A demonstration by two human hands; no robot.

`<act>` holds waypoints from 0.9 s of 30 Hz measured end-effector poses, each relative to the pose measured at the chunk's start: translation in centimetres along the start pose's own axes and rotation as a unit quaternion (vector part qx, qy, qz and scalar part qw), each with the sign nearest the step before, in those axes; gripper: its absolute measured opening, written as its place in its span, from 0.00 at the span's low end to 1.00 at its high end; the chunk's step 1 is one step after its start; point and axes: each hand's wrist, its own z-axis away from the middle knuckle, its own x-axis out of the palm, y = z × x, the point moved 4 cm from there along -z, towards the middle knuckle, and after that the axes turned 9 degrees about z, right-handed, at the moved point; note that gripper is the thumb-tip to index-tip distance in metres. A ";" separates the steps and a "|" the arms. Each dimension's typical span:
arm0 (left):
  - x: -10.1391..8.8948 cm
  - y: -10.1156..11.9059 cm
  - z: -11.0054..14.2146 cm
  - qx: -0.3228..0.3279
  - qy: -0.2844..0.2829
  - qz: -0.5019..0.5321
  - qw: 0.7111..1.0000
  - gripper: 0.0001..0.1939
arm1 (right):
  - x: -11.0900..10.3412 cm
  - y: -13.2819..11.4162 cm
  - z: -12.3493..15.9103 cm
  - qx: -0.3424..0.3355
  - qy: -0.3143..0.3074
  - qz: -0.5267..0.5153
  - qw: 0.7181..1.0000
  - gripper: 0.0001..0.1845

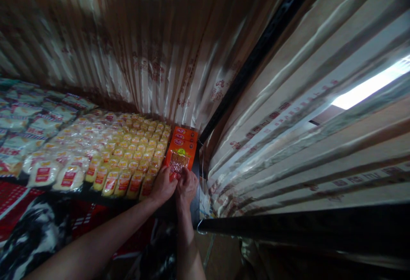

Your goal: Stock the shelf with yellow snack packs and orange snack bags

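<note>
Both my hands meet at the near end of an orange packet (180, 157) with a clear window, the front one of a short row of orange packets (185, 137) at the right end of a shelf. My left hand (163, 186) grips the packet's lower left corner with curled fingers. My right hand (186, 187) pinches its lower right edge. Rows of yellow packets (134, 154) with red labels lie just left of the orange ones.
White-and-red bags (45, 173) and paler packets (28, 117) fill the shelf farther left. Hanging clear plastic strips (153, 49) form a curtain behind the shelf and at right (304, 134). A dark post (243, 79) rises beside the orange packets. Red patterned packaging (19, 211) lies below.
</note>
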 end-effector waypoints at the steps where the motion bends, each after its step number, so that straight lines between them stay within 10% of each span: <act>1: 0.1 0.0 0.0 0.003 0.006 -0.012 1.000 0.22 | 0.0 0.0 0.0 0.000 -0.002 0.003 1.000 0.21; 27: 2.1 -1.2 1.9 0.078 0.060 -0.080 0.992 0.14 | 0.6 0.7 0.3 -0.019 0.010 0.031 0.999 0.21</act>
